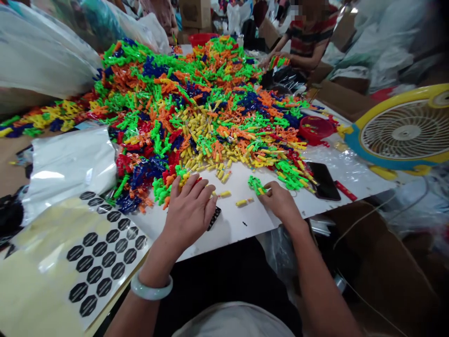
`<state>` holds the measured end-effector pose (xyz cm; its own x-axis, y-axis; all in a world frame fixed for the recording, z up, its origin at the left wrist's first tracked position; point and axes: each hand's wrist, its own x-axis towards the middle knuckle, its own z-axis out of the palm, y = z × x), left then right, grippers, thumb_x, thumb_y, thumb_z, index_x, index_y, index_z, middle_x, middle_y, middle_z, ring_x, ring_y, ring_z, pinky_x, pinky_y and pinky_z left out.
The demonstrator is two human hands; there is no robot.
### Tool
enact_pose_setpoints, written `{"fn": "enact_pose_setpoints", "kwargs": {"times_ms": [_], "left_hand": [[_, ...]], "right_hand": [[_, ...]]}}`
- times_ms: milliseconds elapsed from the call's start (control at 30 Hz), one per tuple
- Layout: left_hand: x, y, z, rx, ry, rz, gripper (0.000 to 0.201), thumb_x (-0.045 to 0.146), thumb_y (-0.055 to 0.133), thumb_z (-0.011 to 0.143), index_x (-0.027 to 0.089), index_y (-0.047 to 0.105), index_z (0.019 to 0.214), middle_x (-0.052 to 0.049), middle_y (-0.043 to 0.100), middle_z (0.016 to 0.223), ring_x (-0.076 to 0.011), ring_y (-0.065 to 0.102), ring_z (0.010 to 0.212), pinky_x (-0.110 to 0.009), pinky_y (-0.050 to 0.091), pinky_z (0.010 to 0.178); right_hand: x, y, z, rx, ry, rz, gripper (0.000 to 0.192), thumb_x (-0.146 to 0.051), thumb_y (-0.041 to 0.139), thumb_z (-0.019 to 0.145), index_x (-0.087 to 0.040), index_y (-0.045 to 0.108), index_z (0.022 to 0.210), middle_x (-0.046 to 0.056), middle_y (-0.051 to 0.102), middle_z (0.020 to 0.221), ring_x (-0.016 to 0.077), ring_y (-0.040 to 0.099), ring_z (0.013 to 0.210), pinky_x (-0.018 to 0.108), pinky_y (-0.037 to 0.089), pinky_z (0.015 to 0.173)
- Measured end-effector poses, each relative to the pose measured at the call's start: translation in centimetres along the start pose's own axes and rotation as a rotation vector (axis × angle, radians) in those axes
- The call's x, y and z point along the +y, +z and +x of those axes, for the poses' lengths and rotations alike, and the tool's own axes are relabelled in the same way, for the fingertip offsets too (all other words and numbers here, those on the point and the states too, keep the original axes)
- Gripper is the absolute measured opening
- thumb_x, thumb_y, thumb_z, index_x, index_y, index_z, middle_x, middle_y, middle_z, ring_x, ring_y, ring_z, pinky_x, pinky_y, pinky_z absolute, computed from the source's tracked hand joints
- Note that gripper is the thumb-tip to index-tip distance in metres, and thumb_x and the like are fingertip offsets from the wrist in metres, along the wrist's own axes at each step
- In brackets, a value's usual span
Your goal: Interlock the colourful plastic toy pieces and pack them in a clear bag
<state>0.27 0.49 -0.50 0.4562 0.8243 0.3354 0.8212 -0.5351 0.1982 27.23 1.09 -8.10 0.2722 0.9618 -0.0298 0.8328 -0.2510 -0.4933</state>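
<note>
Sheet of black hexagon stickers (101,255), lower left, beside a clear plastic bag (70,164). Black phone (324,180) at the table's right edge, near a red bowl (315,128). Yellow and blue fan (403,133), far right. Cardboard box (194,13), background.

I see the heap of plastic pieces (196,107) covering the middle and far part of the table (245,220), with my left hand (191,208) resting at its near edge and my right hand (278,201) just to the right, touching a small cluster of pieces (256,184). Left of my left hand lies a sheet of hexagonal stickers (101,255), with a plastic bag (70,164) behind it. Right of the right hand lies a phone (324,180); a bowl (315,128) sits behind it, a fan (403,131) stands further right, and another person (308,40) sits beyond the heap.
</note>
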Motion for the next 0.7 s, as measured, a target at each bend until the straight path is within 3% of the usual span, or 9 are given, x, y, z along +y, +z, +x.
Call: {"fn": "enact_pose_setpoints", "kwargs": {"times_ms": [100, 167, 233, 400, 567, 700], "left_hand": [[0.1, -0.1, 0.1, -0.011, -0.009, -0.006, 0.031, 0.034, 0.041, 0.095, 0.027, 0.062, 0.117, -0.003, 0.063, 0.126, -0.0272, 0.044, 0.132, -0.055, 0.019, 0.115], [0.1, -0.2, 0.1, -0.021, -0.013, -0.001, 0.031, 0.034, 0.041, 0.095, 0.027, 0.062, 0.117, -0.003, 0.063, 0.128, -0.0275, 0.043, 0.132, -0.055, 0.018, 0.115], [0.2, -0.2, 0.1, -0.027, -0.013, 0.005, 0.032, 0.035, 0.041, 0.095, 0.027, 0.061, 0.118, -0.003, 0.062, 0.129, -0.0276, 0.043, 0.133, -0.055, 0.018, 0.116], [0.1, -0.1, 0.0, -0.029, -0.013, 0.019, 0.033, 0.035, 0.040, 0.096, 0.026, 0.060, 0.120, -0.003, 0.062, 0.130, -0.0275, 0.042, 0.134, -0.054, 0.018, 0.116], [0.1, 0.0, 0.0, -0.009, 0.011, 0.022, 0.034, 0.035, 0.041, 0.095, 0.026, 0.060, 0.122, -0.004, 0.062, 0.130, -0.0282, 0.043, 0.132, -0.055, 0.019, 0.115], [0.0, 0.0, 0.2, -0.021, 0.047, 0.019, 0.044, 0.037, 0.044, 0.094, 0.032, 0.047, 0.137, -0.003, 0.057, 0.137, -0.0309, 0.043, 0.133, -0.059, 0.020, 0.113]], "right_hand": [[-2.2, 1.3, -1.5, -0.114, -0.020, 0.491, 0.040, -0.030, 0.061, 0.077, -0.020, 0.049, 0.114, -0.001, 0.062, 0.077, 0.0149, 0.060, 0.062, 0.026, 0.045, 0.056], [-4.2, 3.2, -2.6, -0.213, -0.021, 0.768, 0.038, -0.035, 0.061, 0.076, -0.020, 0.049, 0.109, -0.002, 0.061, 0.077, 0.0140, 0.060, 0.059, 0.026, 0.048, 0.053], [-6.3, 5.2, -3.5, -0.244, -0.044, 0.900, 0.031, -0.037, 0.062, 0.075, -0.020, 0.050, 0.098, -0.002, 0.061, 0.075, 0.0139, 0.060, 0.061, 0.026, 0.049, 0.056], [-9.1, 7.9, -4.6, -0.139, -0.092, 0.781, 0.021, -0.035, 0.061, 0.076, -0.020, 0.053, 0.089, -0.004, 0.059, 0.068, 0.0118, 0.053, 0.058, 0.023, 0.043, 0.054], [-9.1, 8.1, -4.7, -0.125, -0.213, 0.581, 0.017, -0.030, 0.054, 0.082, -0.021, 0.048, 0.095, -0.001, 0.064, 0.075, 0.0125, 0.056, 0.055, 0.023, 0.039, 0.052], [-9.1, 8.8, -4.9, -0.066, -0.320, 0.330, 0.012, -0.029, 0.048, 0.085, -0.021, 0.049, 0.094, 0.003, 0.065, 0.079, 0.0173, 0.061, 0.065, 0.025, 0.041, 0.057]]}}
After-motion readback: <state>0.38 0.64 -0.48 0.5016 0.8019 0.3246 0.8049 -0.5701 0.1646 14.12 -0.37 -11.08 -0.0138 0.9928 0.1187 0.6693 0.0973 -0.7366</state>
